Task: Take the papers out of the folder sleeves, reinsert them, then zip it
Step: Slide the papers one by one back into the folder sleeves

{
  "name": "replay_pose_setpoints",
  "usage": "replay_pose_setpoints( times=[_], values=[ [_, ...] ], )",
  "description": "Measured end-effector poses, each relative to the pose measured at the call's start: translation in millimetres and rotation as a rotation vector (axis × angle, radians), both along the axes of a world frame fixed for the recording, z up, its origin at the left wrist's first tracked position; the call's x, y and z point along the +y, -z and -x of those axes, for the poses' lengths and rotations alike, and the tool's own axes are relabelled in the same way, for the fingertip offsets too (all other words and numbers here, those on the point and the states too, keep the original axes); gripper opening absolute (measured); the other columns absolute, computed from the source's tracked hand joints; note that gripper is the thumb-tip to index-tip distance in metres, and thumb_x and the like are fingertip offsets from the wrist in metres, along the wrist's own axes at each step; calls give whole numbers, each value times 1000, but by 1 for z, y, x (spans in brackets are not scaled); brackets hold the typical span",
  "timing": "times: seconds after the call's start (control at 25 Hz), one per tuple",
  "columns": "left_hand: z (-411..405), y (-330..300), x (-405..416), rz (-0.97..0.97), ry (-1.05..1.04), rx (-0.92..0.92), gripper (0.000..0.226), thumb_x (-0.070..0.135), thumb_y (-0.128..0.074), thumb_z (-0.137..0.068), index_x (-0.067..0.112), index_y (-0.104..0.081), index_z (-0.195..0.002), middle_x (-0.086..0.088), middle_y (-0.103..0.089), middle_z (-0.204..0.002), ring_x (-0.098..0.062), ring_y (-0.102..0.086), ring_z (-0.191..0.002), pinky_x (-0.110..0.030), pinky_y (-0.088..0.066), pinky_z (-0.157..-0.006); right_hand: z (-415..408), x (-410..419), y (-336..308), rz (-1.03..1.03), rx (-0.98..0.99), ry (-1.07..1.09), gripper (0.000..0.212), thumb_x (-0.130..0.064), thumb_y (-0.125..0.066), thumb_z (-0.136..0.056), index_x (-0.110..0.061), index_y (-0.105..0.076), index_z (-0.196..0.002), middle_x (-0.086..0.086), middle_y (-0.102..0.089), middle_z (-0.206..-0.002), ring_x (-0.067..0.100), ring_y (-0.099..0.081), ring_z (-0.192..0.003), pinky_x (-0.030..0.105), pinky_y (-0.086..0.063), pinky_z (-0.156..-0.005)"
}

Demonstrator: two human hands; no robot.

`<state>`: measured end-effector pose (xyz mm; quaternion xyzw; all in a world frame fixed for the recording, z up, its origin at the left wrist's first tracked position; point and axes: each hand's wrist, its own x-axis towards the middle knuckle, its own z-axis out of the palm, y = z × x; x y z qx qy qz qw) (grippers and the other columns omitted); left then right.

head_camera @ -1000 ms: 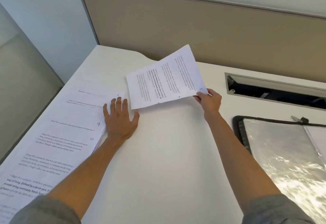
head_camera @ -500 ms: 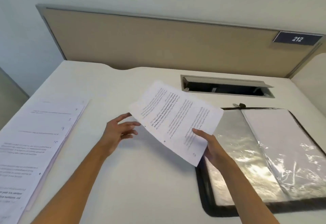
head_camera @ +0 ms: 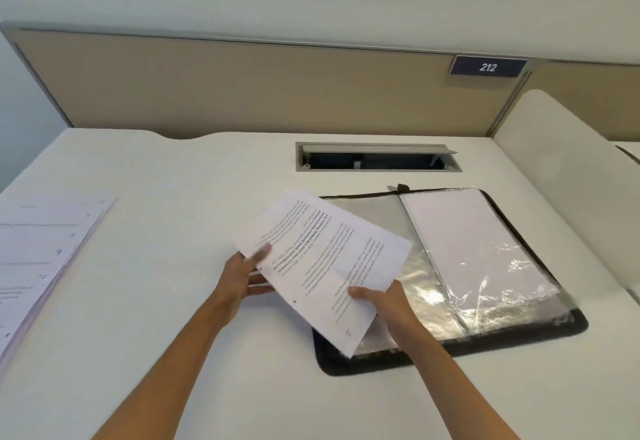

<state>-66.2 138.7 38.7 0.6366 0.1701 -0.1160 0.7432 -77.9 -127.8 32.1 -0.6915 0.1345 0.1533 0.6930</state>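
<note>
Both hands on the printed sheet (head_camera: 323,259), left hand (head_camera: 242,278) gripping its left edge, right hand (head_camera: 384,301) pinching the near edge, holding it tilted over the open zip folder's (head_camera: 450,349) left sleeve on the table (head_camera: 173,301).

Far beyond my hands, a dark plate (head_camera: 488,66) on the partition reads "212" in white. The sheet (head_camera: 323,259) I hold carries printed lines too blurred to read. The paper stack (head_camera: 41,252) off to my left shows handwritten numerals I cannot make out.
</note>
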Motion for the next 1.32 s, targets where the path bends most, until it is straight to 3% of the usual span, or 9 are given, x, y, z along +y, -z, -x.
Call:
replay_pose_setpoints(
  times=[0.16,0.28,0.36,0.48,0.6,0.72,1.0,1.2,1.32],
  values=[
    [13,6,-36,3,132,-87,50,4,-78,-75,21,-61,-120,0,-71,-115,-26,-67,-107,-36,-58,-76,34,-41,11,-46,50,80,37,-5,-74,-82,-16,-63,-115,3,-74,-110,21,-71,-97,44,-58,-83],
    [25,4,-66,-10,449,-138,62,-7,-74,-74,19,-56,-128,2,-66,-125,-19,-62,-117,-36,-54,-90,52,-77,19,-108,59,274,44,3,-71,-81,-13,-59,-121,8,-72,-114,25,-69,-103,47,-55,-90],
    [32,10,-88,-295,709,-230,65,14,-77,-74,27,-53,-133,12,-57,-135,-7,-51,-126,-31,-44,-104,67,-102,16,-163,58,376,53,-6,-81,-72,-13,-60,-120,6,-72,-113,22,-70,-101,40,-57,-83],
    [38,29,-115,-1076,790,-592,58,60,-59,-84,35,-51,-135,11,-47,-143,-6,-34,-135,-33,-21,-117,94,-135,10,-159,52,422,51,-6,-75,-78,-15,-60,-125,0,-73,-112,14,-71,-95,31,-54,-74],
    [36,40,-129,-1317,859,-777,60,74,-38,-85,35,-62,-124,4,-53,-137,-18,-40,-135,-46,-29,-113,120,-158,7,-117,51,456,49,-1,-64,-88,-18,-54,-133,2,-69,-118,16,-66,-102,30,-50,-72],
    [30,36,-136,-1295,932,-875,42,57,-46,-92,30,-69,-112,4,-60,-126,-18,-51,-123,-36,-43,-100,140,-176,7,-64,46,473,47,-5,-64,-89,-19,-51,-133,6,-66,-116,23,-63,-102,32,-47,-69],
    [8,5,-154,-1196,1008,-648,20,27,-47,-99,16,-63,-103,6,-65,-99,-13,-57,-85,-22,-41,-68,180,-205,-3,-36,107,425,38,-4,-65,-87,-12,-58,-123,7,-73,-101,29,-67,-94,35,-49,-70],
    [-15,-19,-173,-1111,981,-563,22,23,-56,-93,14,-74,-102,4,-71,-102,-14,-64,-87,-28,-51,-78,207,-223,-12,0,202,267,69,-14,-86,-49,-5,-59,-112,16,-72,-90,38,-64,-81,35,-47,-63],
    [-21,-25,-182,-1167,953,-629,12,18,-65,-86,16,-73,-94,3,-71,-92,-13,-63,-81,-23,-47,-69,218,-224,-17,-52,250,218,62,-13,-76,-47,-4,-59,-107,17,-71,-85,34,-64,-78,36,-46,-59]
  ],
)
